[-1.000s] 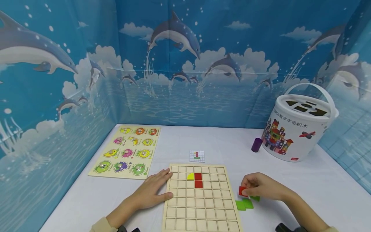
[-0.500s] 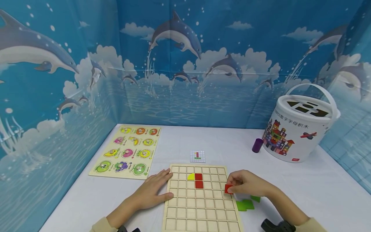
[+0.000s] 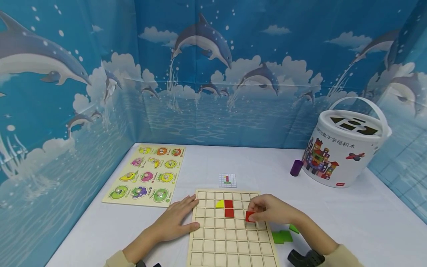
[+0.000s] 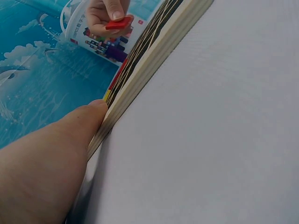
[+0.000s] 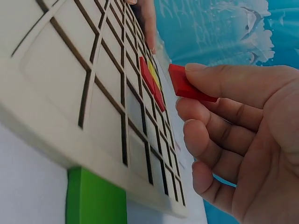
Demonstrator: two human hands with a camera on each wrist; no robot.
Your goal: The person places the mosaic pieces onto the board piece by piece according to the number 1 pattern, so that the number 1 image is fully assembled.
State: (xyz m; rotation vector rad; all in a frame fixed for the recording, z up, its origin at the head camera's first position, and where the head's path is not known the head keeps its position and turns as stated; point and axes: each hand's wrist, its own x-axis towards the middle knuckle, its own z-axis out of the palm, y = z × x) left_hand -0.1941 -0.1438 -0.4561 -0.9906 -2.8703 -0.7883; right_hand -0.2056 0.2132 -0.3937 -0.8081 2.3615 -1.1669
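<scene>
red square tile (image 3: 250, 216) sits pinched in the right hand (image 3: 271, 211), thumb under and forefinger over, held just above the wooden grid board (image 3: 230, 237) a little right of the two red tiles (image 3: 228, 208) already seated. to set it well, i'd judge the tile should be kept flat, squared to the cell walls, and lowered straight into one cell rather than slid in at an angle. the right wrist is low, the other fingers (image 5: 212, 140) loosely curled beneath the tile. the left hand (image 3: 175, 220) lies flat on the desk (image 3: 350, 222), fingers straight, thumb against the board's left edge, steadying it. a yellow quarter-round piece (image 3: 219, 203) sits beside the upper red tile; green tiles (image 3: 281, 236) lie off the board's right edge.
</scene>
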